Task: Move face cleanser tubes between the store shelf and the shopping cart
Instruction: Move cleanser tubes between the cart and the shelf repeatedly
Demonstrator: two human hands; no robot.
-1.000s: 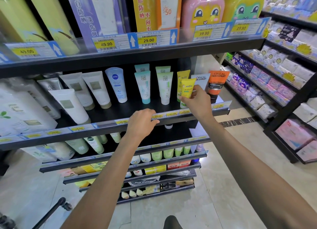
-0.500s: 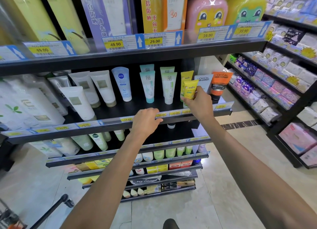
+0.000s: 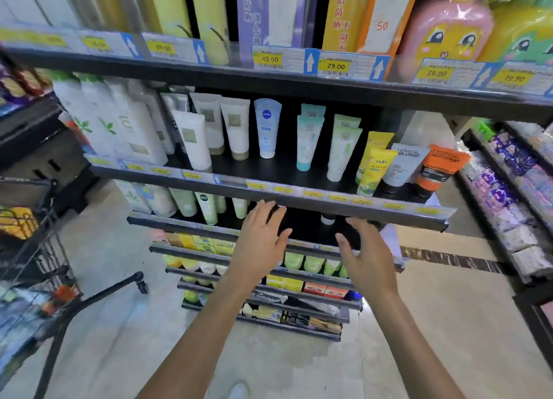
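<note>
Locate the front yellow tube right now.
In the head view, the front yellow tube stands on the middle shelf, right of centre, between the pale green tube and the grey L'Oreal tube; neither hand touches it.

The shopping cart (image 3: 33,249) is cut off at the left edge, its contents too blurred to identify

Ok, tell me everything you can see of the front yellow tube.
The front yellow tube is glossy plastic, yellow with green print and a leafy design low down. It stands cap-down, crimped end up, leaning slightly, at the shelf front. A second yellow tube stands right behind it and a white tube is beside it on the right. Neither hand touches it.
</note>
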